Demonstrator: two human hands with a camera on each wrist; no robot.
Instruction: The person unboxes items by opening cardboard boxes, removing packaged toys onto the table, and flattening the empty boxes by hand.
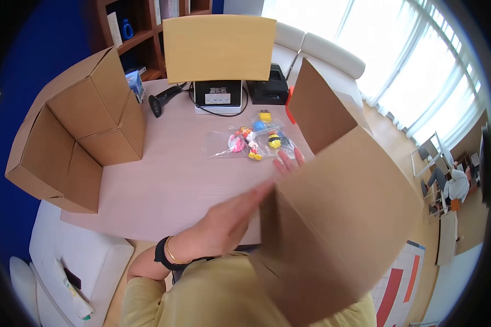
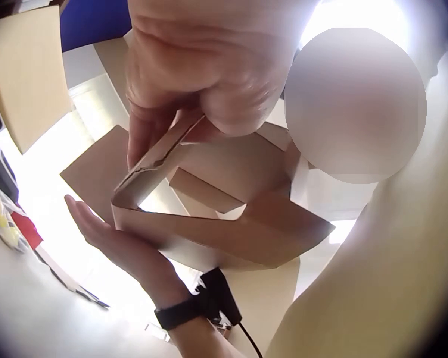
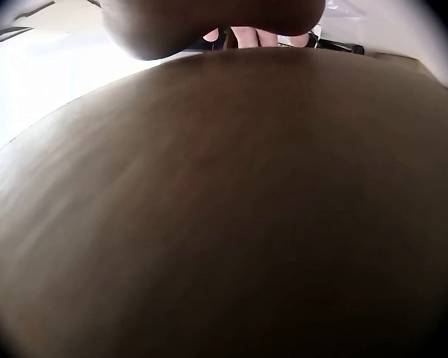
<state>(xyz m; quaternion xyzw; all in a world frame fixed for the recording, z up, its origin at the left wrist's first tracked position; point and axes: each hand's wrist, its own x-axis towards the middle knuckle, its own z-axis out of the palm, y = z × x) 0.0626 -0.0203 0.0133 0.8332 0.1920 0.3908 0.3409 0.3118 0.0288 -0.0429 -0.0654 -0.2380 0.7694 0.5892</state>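
Observation:
I hold a brown cardboard box (image 1: 343, 218) up over the table's near right edge, with one flap raised. My left hand (image 1: 229, 218) lies against the box's left side, its fingertips showing past the edge. In the left wrist view, the left hand (image 2: 201, 74) pinches a flap edge of the box (image 2: 231, 231) between thumb and fingers. My right hand (image 2: 116, 242) lies flat with straight fingers against the box's lower side. It is hidden behind the box in the head view. In the right wrist view, cardboard (image 3: 224, 209) fills nearly everything below the right hand (image 3: 209, 22).
Folded cardboard boxes (image 1: 76, 131) stand at the left of the pale table (image 1: 169, 185). Small toys in clear bags (image 1: 253, 140) lie mid-table. At the back are a handheld scanner (image 1: 161, 101), a small white device (image 1: 218, 95), a black printer (image 1: 268, 87) and a tan card (image 1: 218, 48).

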